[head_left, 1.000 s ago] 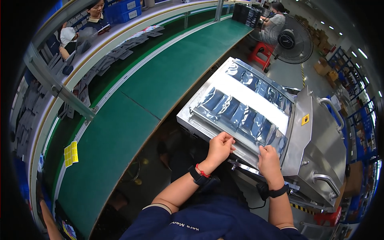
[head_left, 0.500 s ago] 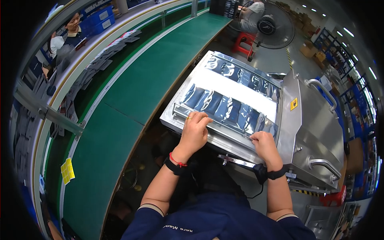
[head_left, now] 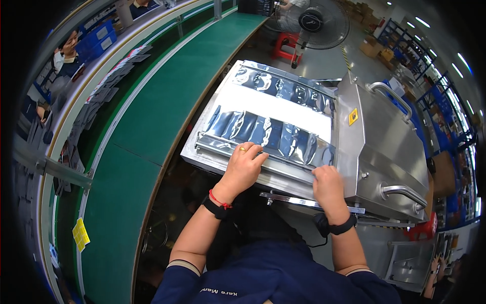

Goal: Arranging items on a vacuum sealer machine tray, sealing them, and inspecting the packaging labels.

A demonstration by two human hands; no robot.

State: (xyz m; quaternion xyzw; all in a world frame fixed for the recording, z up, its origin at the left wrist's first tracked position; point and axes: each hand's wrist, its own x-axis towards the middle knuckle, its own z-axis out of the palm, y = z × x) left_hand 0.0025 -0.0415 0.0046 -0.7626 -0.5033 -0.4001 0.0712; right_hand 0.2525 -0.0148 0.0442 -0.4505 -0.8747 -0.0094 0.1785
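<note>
On the flat steel bed (head_left: 195, 147) of a chamber sealing machine lie two rows of shiny dark-blue pouches. The far pouch row (head_left: 283, 87) and the near pouch row (head_left: 263, 133) are split by a white strip (head_left: 288, 111). A long metal bar (head_left: 217, 142) runs along the near row's front edge. My left hand (head_left: 244, 166) is closed, its fingertips at this bar near the middle of the row. Toward the right end, my right hand (head_left: 328, 185) is closed too, at the pouches' front edge; its fingers hide what they pinch.
Right of the bed, the raised steel lid (head_left: 379, 147) has two handles. A green conveyor belt (head_left: 152, 121) passes on the left. A standing fan (head_left: 311, 23) and a red stool (head_left: 287, 46) are beyond. A person (head_left: 68, 53) is across the belt.
The whole scene has shifted left in the view. Relative to the bed, my left hand has slid right along the bar, and my right hand has moved slightly right, nearer the lid.
</note>
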